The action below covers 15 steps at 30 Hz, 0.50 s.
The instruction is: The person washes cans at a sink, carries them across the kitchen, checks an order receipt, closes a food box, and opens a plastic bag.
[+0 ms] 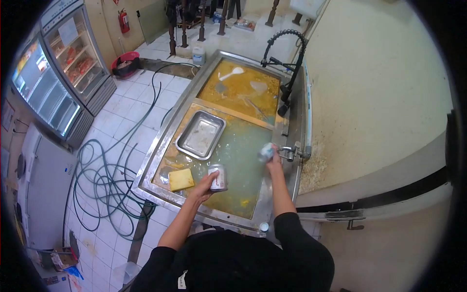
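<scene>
A pale wall [369, 97], stained low down near the taps, rises on the right, and a white tiled floor [104, 117] spreads to the left. Between them stands a metal sink [160, 151] with two basins. The near basin [243, 170] holds cloudy greenish water; the far basin [243, 90], beyond a divider [233, 114], holds murky yellow-orange water. Two glass-doored fridges [78, 58] stand at the left, one stocked with reddish items. A dark green hose [106, 187] lies in tangled loops on the floor beside the sink.

A black spring-necked sprayer [301, 48] arches over the far basin's right side. A rectangular metal tray [201, 135] sits in the near basin toward its left side. The left hand [206, 185] is over the near basin's front part, fingers clamped on a labelled can [219, 178], which is tilted slightly. The right hand [274, 158] is at the basin's right edge, just beside a metal tap [290, 152], fingers closed round a motion-blurred, light-coloured object [265, 152]; what it is cannot be told. A yellow sponge [181, 179] lies left of the can. A white ladle [232, 73] is in the far basin, and a small white cap [263, 227] rests on the front rim.
</scene>
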Motion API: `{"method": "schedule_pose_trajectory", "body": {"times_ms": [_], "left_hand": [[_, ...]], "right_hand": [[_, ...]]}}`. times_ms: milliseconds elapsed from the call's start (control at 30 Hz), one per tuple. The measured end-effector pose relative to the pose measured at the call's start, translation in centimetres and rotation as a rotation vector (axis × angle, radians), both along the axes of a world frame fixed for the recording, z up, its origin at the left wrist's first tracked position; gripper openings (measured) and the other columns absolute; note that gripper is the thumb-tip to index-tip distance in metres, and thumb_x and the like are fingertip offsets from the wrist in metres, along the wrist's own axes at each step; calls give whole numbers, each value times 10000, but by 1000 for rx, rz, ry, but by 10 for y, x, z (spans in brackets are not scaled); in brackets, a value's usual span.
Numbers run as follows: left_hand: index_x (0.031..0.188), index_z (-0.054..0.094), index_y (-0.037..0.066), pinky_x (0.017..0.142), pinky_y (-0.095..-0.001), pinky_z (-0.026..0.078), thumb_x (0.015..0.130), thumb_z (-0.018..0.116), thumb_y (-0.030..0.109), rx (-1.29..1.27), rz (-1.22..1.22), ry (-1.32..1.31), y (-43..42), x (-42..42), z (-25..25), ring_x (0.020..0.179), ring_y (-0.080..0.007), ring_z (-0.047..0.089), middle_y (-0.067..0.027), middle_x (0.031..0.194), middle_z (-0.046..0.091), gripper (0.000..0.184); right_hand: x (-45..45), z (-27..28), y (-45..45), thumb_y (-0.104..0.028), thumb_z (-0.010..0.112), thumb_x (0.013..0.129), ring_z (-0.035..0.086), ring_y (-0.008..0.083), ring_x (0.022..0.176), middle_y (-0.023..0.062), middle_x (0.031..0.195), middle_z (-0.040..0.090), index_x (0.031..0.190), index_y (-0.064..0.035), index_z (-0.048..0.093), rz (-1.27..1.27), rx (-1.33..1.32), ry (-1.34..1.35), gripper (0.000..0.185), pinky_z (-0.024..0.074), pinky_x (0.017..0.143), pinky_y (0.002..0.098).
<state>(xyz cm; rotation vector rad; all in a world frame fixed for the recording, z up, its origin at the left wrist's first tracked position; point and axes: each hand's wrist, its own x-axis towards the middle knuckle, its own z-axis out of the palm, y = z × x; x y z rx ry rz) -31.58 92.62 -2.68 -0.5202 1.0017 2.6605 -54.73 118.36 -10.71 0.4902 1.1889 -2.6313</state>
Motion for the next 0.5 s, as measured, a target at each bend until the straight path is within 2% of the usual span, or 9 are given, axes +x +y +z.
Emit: {"method": "schedule_pose_trajectory", "body": {"times_ms": [133, 200, 267, 300, 333, 400, 433, 467, 500], "left_hand": [[1162, 458, 6, 800, -418, 497, 897, 478, 289, -46, -37, -2, 5, 9, 1, 896, -253, 589, -120, 1020, 569, 389], [1149, 472, 16, 797, -413, 498, 892, 489, 299, -20, -42, -25, 6, 8, -1, 883, -235, 593, -103, 1003, 577, 383], [1137, 486, 28, 792, -406, 499, 884, 507, 302, -17, -73, -16, 7, 10, -4, 867, -214, 595, -88, 985, 584, 373], [1128, 492, 32, 791, -402, 498, 881, 514, 298, -3, -56, -27, 6, 11, -2, 862, -209, 594, -84, 978, 585, 364], [1120, 497, 36, 790, -399, 498, 878, 522, 294, 16, -35, -35, 6, 9, -1, 857, -205, 594, -81, 972, 586, 355], [1105, 503, 40, 791, -396, 496, 877, 523, 291, 16, -41, -45, 9, 16, -2, 850, -199, 593, -79, 958, 587, 339], [1102, 504, 43, 788, -397, 496, 878, 521, 294, -17, -42, -48, 11, 14, -2, 849, -198, 593, -77, 956, 586, 337], [1099, 505, 45, 786, -398, 497, 879, 518, 297, -61, -46, -45, 7, 8, 1, 847, -196, 593, -75, 954, 586, 335], [1099, 505, 45, 786, -398, 497, 879, 518, 297, -62, -46, -42, 5, 7, 1, 847, -196, 593, -75, 954, 586, 335]], "right_hand": [[7, 17, 0, -199, 682, 711, 579, 205, 769, 20, 849, 584, 929, -135, 565, 0, -29, -140, 256, 504, 717, 363], [-3, 21, -2, -206, 685, 710, 578, 184, 725, 18, 807, 586, 895, -138, 576, 99, 41, -100, 225, 507, 686, 343], [-23, -28, 21, -253, 647, 745, 578, 170, 722, 25, 793, 587, 858, -143, 572, -70, -421, 58, 175, 507, 671, 338], [-18, -26, 13, -314, 589, 783, 576, 165, 716, 37, 793, 583, 833, -152, 564, 46, 158, 36, 171, 505, 655, 326], [-25, -17, 13, -314, 589, 783, 576, 165, 716, 37, 793, 583, 833, -152, 564, 50, 156, 45, 171, 505, 655, 326], [-25, -12, 31, -361, 543, 806, 573, 162, 715, 33, 792, 580, 820, -159, 566, 485, -542, 540, 203, 500, 648, 310], [-16, -8, 20, -366, 541, 803, 567, 163, 739, 23, 789, 576, 827, -155, 577, -232, -259, 47, 215, 496, 670, 306], [-12, 2, 13, -366, 541, 803, 567, 163, 739, 23, 789, 576, 827, -155, 577, -228, -264, 57, 215, 496, 670, 306], [-3, -2, 12, -345, 564, 797, 567, 168, 761, 19, 802, 581, 844, -152, 578, -59, -46, 36, 199, 496, 687, 312]]}}
